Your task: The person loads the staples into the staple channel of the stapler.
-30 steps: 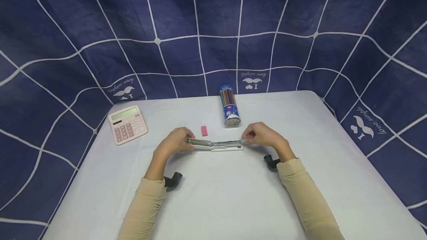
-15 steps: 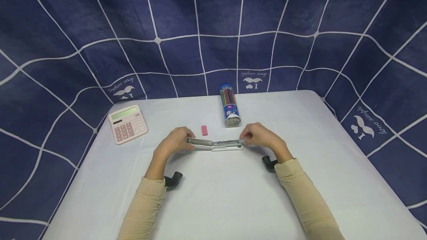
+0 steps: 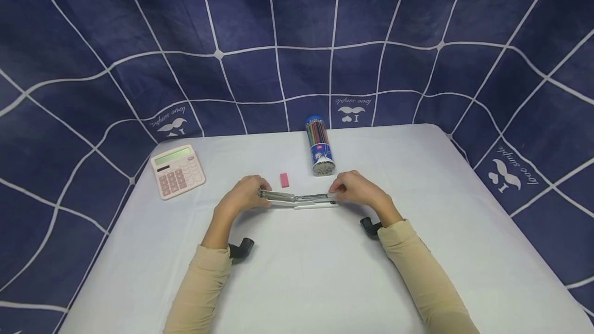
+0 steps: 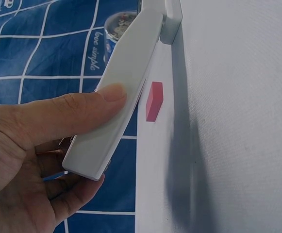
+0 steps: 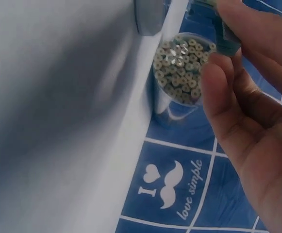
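White casing (image 4: 126, 65) — smooth, matt plastic

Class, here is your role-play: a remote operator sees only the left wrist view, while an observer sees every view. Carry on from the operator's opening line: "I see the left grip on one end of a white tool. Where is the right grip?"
Observer: The head view shows the right grip at the opposite end of the white tool.
Operator: What is it holding?
Observer: In the right wrist view it pinches a small bluish part; I can't tell whether that is joined to the tool.
Operator: Does anything lie on the table farther left than the left grip?
Observer: Yes, the head view shows a pale pink calculator there.
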The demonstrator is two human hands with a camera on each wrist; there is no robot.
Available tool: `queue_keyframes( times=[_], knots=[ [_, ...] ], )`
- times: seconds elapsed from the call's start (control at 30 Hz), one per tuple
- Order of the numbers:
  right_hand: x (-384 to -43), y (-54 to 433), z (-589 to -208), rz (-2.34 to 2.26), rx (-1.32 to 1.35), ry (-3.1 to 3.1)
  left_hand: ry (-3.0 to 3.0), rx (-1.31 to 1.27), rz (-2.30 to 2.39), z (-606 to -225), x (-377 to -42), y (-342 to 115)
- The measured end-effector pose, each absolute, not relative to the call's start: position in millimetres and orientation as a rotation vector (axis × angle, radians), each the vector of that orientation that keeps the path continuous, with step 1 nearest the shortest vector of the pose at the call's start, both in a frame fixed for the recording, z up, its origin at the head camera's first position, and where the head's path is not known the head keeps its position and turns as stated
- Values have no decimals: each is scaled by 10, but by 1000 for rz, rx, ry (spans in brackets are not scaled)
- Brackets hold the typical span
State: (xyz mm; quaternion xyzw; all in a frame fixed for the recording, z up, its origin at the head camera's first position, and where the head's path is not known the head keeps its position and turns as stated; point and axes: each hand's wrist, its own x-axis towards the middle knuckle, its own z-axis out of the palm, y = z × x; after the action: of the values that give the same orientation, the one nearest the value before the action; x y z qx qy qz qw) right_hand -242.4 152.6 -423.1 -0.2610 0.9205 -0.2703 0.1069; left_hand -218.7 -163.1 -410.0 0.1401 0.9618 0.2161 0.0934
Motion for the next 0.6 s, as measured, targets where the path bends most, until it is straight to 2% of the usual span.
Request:
queue_keyframes(
  times=[0.3, 0.6],
  knots=[
    [-2430, 1439, -4308, -841, -853, 2718, 2852, 408, 651, -4102, -2182, -1632],
    [-2436, 1427, -4325, -850, -804, 2710, 2855, 411, 657, -4105, -2175, -1631]
  ],
)
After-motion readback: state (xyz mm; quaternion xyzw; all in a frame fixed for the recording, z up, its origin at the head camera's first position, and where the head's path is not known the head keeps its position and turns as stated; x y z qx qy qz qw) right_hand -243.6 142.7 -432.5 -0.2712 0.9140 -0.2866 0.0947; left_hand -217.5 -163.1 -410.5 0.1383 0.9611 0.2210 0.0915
